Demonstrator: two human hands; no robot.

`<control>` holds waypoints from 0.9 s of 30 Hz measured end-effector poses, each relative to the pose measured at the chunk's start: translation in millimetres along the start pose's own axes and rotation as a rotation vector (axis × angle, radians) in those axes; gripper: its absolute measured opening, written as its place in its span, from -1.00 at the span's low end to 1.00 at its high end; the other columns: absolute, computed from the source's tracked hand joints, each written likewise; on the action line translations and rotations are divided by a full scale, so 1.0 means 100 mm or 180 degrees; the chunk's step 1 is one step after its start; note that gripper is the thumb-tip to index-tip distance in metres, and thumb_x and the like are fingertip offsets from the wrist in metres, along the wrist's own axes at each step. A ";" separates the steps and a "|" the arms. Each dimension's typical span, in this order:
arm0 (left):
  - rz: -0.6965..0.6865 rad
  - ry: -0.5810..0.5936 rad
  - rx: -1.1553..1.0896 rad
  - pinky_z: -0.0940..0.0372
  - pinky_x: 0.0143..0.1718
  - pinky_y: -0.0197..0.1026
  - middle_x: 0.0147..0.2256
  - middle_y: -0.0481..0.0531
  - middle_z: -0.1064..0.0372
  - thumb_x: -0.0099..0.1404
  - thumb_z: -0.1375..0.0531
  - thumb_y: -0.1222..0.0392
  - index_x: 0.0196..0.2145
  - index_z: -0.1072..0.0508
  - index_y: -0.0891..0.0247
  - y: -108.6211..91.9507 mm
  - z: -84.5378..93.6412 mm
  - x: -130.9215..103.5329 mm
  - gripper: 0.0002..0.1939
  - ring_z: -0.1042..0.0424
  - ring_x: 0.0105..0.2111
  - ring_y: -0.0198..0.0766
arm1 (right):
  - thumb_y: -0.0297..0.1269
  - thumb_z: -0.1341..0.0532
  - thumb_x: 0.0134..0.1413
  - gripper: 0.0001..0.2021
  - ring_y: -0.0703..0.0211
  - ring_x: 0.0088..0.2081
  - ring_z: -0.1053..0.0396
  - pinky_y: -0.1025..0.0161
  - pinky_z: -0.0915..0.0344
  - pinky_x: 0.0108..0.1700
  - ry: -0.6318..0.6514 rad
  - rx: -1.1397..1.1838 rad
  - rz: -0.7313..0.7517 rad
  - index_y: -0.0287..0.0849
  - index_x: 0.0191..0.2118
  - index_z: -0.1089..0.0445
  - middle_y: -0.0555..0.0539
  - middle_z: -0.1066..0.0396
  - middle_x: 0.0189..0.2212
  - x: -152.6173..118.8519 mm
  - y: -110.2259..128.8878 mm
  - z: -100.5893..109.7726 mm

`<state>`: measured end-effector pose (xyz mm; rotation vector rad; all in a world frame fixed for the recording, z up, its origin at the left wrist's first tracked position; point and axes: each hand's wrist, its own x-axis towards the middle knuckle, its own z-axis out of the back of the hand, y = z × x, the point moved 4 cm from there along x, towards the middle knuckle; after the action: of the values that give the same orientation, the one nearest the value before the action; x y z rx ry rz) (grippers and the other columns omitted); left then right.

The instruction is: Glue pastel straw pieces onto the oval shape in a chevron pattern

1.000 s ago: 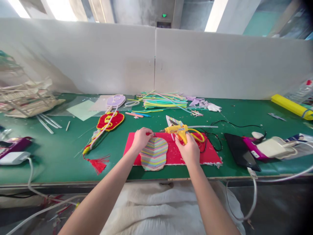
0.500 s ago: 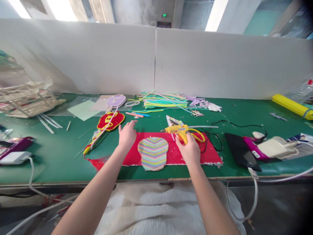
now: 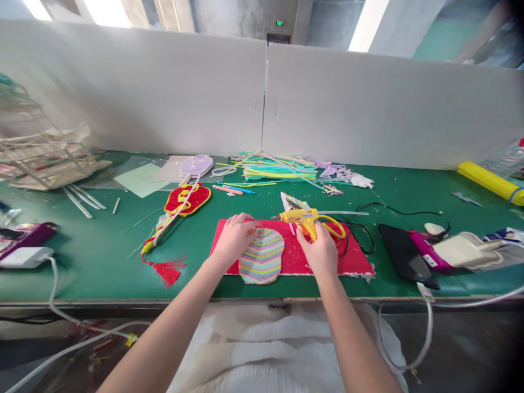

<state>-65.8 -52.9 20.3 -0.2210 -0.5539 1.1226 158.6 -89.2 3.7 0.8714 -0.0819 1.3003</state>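
Note:
A glue gun (image 3: 305,217) with a yellow body is gripped in my right hand (image 3: 321,248). Its nozzle points left and a clear glue stick sticks out of its back. My left hand (image 3: 235,237) is at the upper left edge of a rounded piece covered in pastel stripes (image 3: 262,259), its fingers and thumb closed together there and hiding that edge. Under the striped piece lies a red board (image 3: 297,262). A small striped scrap and yellow-handled scissors (image 3: 333,226) lie behind the glue gun.
A red-and-yellow fan-shaped piece (image 3: 188,199) with a red tassel (image 3: 167,270) lies left. Pastel pipe cleaners (image 3: 274,169) are piled at the back, near pens (image 3: 233,190). A black tablet (image 3: 403,254) and a purple power strip (image 3: 429,251) sit right. A wire rack (image 3: 45,158) stands left.
My left hand has moved right and down from beside the board to the edge of the striped piece, and its fingers have come together. My right hand still holds the glue gun.

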 end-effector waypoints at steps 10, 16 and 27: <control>-0.0032 -0.0002 0.0178 -0.11 0.10 0.00 -0.08 0.07 -0.38 0.29 -0.11 0.19 -0.19 -0.55 0.08 -0.05 -0.01 -0.05 -0.78 -0.34 -0.06 -0.09 | 0.07 -0.10 0.07 -0.48 -0.10 -0.10 -0.42 0.13 -0.36 -0.22 -0.0004 -0.0008 -0.0034 -0.26 -0.03 -0.38 -0.31 -0.43 -0.04 0.01 0.00 0.00; 0.0090 0.0069 -0.0058 -0.13 0.11 0.00 -0.05 0.06 -0.36 0.29 -0.10 0.22 -0.22 -0.55 0.08 0.01 -0.04 -0.04 -0.77 -0.32 -0.03 -0.09 | 0.07 -0.11 0.07 -0.49 -0.11 -0.08 -0.42 0.12 -0.36 -0.20 0.0068 -0.0017 -0.0060 -0.25 -0.02 -0.38 -0.30 -0.43 -0.04 0.01 -0.01 -0.01; 0.0183 -0.0126 -0.0239 0.04 0.19 0.17 -0.03 0.06 -0.35 0.29 -0.10 0.25 -0.20 -0.52 0.11 0.11 -0.01 0.00 -0.78 -0.34 -0.01 -0.11 | 0.06 -0.10 0.08 -0.49 -0.07 -0.09 -0.42 0.15 -0.36 -0.19 -0.0023 -0.0020 0.0026 -0.26 -0.03 -0.38 -0.30 -0.44 -0.06 0.01 -0.01 -0.01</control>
<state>-74.0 -48.4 14.7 -0.2815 -0.6288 1.1651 159.2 -88.0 2.9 0.8712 -0.0954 1.3039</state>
